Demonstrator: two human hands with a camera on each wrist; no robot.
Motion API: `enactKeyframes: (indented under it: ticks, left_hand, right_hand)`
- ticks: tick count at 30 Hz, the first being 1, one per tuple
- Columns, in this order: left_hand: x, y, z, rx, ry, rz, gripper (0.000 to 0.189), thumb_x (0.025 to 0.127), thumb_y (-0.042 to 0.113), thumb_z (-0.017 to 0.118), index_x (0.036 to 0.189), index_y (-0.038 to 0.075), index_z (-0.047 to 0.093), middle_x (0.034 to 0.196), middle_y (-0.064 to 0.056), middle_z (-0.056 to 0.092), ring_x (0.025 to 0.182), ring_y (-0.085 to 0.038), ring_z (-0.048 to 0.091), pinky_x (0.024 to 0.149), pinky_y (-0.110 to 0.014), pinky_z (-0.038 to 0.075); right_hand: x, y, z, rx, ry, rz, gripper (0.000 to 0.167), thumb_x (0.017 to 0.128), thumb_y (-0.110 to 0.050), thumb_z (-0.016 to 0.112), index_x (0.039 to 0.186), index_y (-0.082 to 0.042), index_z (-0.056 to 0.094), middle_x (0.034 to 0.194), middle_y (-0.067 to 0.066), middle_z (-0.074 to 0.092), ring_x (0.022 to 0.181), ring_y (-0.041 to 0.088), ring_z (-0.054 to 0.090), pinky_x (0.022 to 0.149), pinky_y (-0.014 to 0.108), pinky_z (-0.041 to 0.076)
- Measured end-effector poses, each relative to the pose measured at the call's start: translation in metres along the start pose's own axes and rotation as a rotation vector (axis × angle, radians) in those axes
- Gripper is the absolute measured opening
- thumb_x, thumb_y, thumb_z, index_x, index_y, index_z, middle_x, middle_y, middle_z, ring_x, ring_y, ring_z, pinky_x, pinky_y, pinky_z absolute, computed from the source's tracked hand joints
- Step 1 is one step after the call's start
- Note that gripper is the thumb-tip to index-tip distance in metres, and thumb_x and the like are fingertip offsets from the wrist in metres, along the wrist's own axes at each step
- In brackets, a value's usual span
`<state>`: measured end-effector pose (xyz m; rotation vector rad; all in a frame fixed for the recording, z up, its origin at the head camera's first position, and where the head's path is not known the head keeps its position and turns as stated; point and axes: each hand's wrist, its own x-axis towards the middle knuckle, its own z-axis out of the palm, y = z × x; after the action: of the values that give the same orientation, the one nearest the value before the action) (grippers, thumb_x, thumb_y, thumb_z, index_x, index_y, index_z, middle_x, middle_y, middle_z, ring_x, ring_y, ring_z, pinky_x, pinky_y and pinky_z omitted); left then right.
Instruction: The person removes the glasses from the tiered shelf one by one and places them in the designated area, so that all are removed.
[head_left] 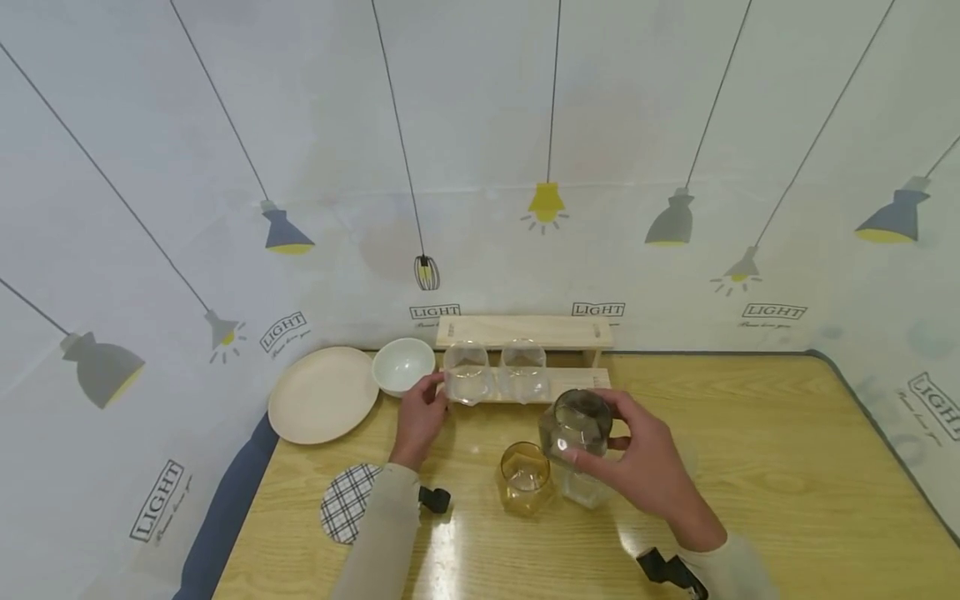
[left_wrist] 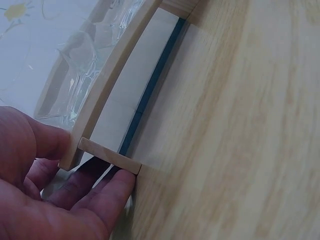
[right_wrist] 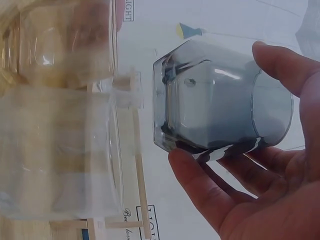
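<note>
My right hand (head_left: 648, 458) holds a smoky grey faceted glass (head_left: 576, 427) above the table, thumb on one side and fingers on the other. In the right wrist view the grey glass (right_wrist: 210, 100) lies sideways in the picture. Below it stand an amber glass (head_left: 525, 482) and a clear glass (head_left: 585, 492), partly hidden by the grey one. A light wooden two-step rack (head_left: 525, 332) is at the back, bearing two clear glasses (head_left: 468, 379) side by side on its lower step. My left hand (head_left: 422, 421) grips that step's left end, thumb on top, fingers curled at the side support (left_wrist: 111, 156).
Left of the rack are a pale bowl (head_left: 403, 367) and a large beige plate (head_left: 322, 398). A round checked mat (head_left: 349, 504) lies near my left forearm. Behind the wooden table (head_left: 750, 433) rises a wall covering (head_left: 480, 125) printed with lamps.
</note>
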<state>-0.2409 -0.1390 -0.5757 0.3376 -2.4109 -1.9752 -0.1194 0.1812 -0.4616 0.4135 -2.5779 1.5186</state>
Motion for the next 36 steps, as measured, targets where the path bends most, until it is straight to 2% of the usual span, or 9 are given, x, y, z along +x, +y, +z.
enactKeyframes:
  ticks: [5,10,16,22,26,31,36]
  left_hand:
    - [0.0,0.002,-0.001,0.008,0.001,-0.001,0.031,0.105,0.016,0.064,0.135,0.011,0.07,0.154,-0.015,0.059,0.121,-0.028,0.065,0.083,-0.031,0.061]
    - [0.0,0.002,-0.001,0.004,0.001,-0.002,0.031,0.105,0.014,0.064,0.136,0.01,0.07,0.155,-0.017,0.058,0.126,-0.031,0.063,0.084,-0.032,0.062]
    - [0.0,0.002,-0.001,-0.001,-0.003,-0.011,0.032,0.105,0.015,0.064,0.136,0.011,0.07,0.158,-0.018,0.054,0.137,-0.033,0.059,0.087,-0.034,0.062]
    - [0.0,0.004,-0.001,-0.004,-0.006,-0.016,0.032,0.105,0.016,0.064,0.137,0.012,0.069,0.161,-0.017,0.051,0.146,-0.034,0.052,0.095,-0.04,0.062]
    - [-0.001,0.005,-0.002,-0.005,-0.009,-0.025,0.032,0.105,0.017,0.064,0.137,0.012,0.069,0.161,-0.016,0.051,0.146,-0.034,0.052,0.097,-0.041,0.062]
    - [-0.002,0.006,-0.001,-0.01,-0.006,-0.021,0.033,0.105,0.015,0.064,0.138,0.012,0.068,0.161,-0.017,0.051,0.143,-0.035,0.054,0.095,-0.04,0.063]
    - [-0.002,0.005,-0.001,-0.007,-0.008,-0.033,0.034,0.106,0.016,0.064,0.139,0.013,0.068,0.159,-0.016,0.054,0.134,-0.032,0.061,0.092,-0.036,0.063]
  right_hand:
    - [-0.013,-0.006,0.008,0.04,-0.028,-0.042,0.07,0.083,-0.028,0.093,0.143,-0.022,0.058,0.125,0.006,0.07,0.111,0.026,0.068,0.074,0.031,0.065]
    - [-0.027,-0.008,0.017,0.037,-0.062,-0.075,0.068,0.084,-0.031,0.092,0.143,-0.026,0.058,0.126,0.002,0.07,0.112,0.022,0.067,0.074,0.03,0.065]
    - [-0.044,-0.012,0.027,0.052,-0.108,-0.06,0.068,0.085,-0.031,0.091,0.144,-0.029,0.056,0.131,-0.001,0.067,0.114,0.021,0.066,0.075,0.03,0.064]
    - [-0.058,-0.009,0.041,0.055,-0.138,-0.072,0.07,0.081,-0.032,0.093,0.141,-0.027,0.058,0.127,-0.004,0.069,0.108,0.017,0.067,0.073,0.03,0.062]
    - [-0.067,-0.004,0.05,0.092,-0.187,-0.061,0.072,0.081,-0.031,0.094,0.143,-0.03,0.057,0.129,-0.006,0.068,0.108,0.016,0.068,0.076,0.03,0.063]
    - [-0.075,0.005,0.059,0.132,-0.258,-0.085,0.074,0.084,-0.03,0.092,0.147,-0.028,0.054,0.136,-0.002,0.064,0.112,0.023,0.067,0.077,0.031,0.064]
    - [-0.079,0.015,0.067,0.196,-0.318,-0.045,0.071,0.083,-0.027,0.092,0.143,-0.026,0.055,0.135,0.002,0.063,0.115,0.028,0.066,0.079,0.034,0.066]
